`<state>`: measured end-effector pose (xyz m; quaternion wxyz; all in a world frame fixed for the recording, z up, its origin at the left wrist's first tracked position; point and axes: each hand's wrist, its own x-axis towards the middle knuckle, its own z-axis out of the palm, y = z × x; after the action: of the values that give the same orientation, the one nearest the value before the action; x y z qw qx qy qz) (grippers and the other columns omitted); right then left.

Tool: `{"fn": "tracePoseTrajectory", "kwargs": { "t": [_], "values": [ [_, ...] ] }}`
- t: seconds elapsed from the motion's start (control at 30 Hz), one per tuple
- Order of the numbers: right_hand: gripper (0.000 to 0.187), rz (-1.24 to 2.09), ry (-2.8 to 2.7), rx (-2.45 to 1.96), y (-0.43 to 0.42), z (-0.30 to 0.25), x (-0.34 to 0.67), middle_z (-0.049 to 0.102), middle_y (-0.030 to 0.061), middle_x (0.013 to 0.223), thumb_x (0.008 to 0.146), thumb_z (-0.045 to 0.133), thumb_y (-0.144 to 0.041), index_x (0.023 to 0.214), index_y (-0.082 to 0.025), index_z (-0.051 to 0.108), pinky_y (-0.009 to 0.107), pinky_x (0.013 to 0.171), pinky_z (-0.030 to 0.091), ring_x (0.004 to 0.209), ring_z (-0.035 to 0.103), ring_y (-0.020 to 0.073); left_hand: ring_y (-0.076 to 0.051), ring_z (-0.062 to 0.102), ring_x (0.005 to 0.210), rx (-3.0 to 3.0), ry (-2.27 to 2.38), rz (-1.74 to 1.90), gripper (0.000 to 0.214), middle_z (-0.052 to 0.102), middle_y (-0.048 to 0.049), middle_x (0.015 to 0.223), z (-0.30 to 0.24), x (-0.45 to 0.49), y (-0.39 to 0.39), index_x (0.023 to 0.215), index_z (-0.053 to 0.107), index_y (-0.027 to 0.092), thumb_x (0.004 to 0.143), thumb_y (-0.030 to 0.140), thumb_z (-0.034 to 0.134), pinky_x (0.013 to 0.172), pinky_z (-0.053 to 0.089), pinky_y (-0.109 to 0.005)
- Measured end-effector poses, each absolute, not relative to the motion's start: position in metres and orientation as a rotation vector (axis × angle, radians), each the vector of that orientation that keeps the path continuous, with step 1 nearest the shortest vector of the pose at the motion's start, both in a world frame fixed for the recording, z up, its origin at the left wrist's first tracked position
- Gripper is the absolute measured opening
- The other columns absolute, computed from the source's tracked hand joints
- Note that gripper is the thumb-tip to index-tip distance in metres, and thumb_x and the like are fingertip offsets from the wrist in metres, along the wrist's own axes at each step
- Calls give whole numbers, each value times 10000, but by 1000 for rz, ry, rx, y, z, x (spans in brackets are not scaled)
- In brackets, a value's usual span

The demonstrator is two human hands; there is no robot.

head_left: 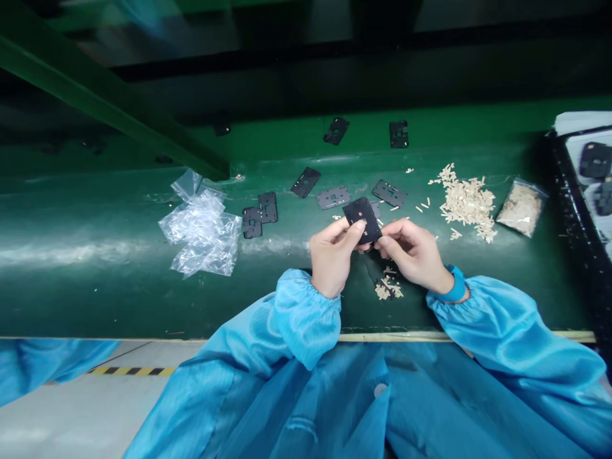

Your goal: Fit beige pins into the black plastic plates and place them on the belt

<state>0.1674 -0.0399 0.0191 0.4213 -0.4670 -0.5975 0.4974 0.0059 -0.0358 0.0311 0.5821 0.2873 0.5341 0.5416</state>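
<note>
A thin black rectangular plate [362, 220] with cut-outs is held up between both hands. My left hand [331, 257] pinches its lower left side, and my right hand [408, 250] grips its right edge. Just below my right hand lies a small heap of beige pieces [388, 285]. Several similar plates lie beyond the hands on the green belt [95, 287], including a grey-looking one [333, 197]. To the right sits a larger pile of beige pieces [467, 203]. The part of the plate behind my fingers is hidden.
A clear bag of beige pieces [521, 207] lies right of the pile, and crumpled clear plastic bags [203, 229] lie at left. A black-edged tray [568, 191] holds more plates at far right. A green beam [95, 89] crosses the upper left. My blue sleeves [306, 319] rest near the belt's front edge.
</note>
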Motion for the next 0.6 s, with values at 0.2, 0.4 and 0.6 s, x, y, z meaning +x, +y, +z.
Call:
{"fn": "tracePoseTrajectory", "kwargs": {
  "t": [0.2, 0.4, 0.6],
  "values": [
    [192, 1059, -1589, -1240, -42, 14, 164, 625, 3, 757, 918, 738, -380, 911, -240, 606, 307, 583, 467, 620, 569, 152, -74, 613, 577, 677, 1247, 1278, 218, 755, 9, 757, 28, 7, -36, 903, 827, 200, 781, 381, 823, 566, 561, -192],
    [362, 1551, -1355, -1180, -34, 25, 166, 641, -23, 708, 826, 824, -466, 918, -215, 580, 251, 526, 464, 558, 556, 112, -105, 663, 652, 718, 1240, 1210, 262, 766, -9, 805, 22, 5, -34, 881, 815, 168, 756, 397, 839, 602, 579, -208],
    [331, 1609, -966, -1273, 30, 32, 205, 624, -45, 611, 781, 854, -380, 826, -190, 586, 191, 379, 366, 419, 486, 68, -166, 739, 775, 1107, 1156, 971, 386, 789, -98, 942, 9, -10, 36, 1062, 775, 150, 891, 487, 694, 740, 610, -301]
  ]
}}
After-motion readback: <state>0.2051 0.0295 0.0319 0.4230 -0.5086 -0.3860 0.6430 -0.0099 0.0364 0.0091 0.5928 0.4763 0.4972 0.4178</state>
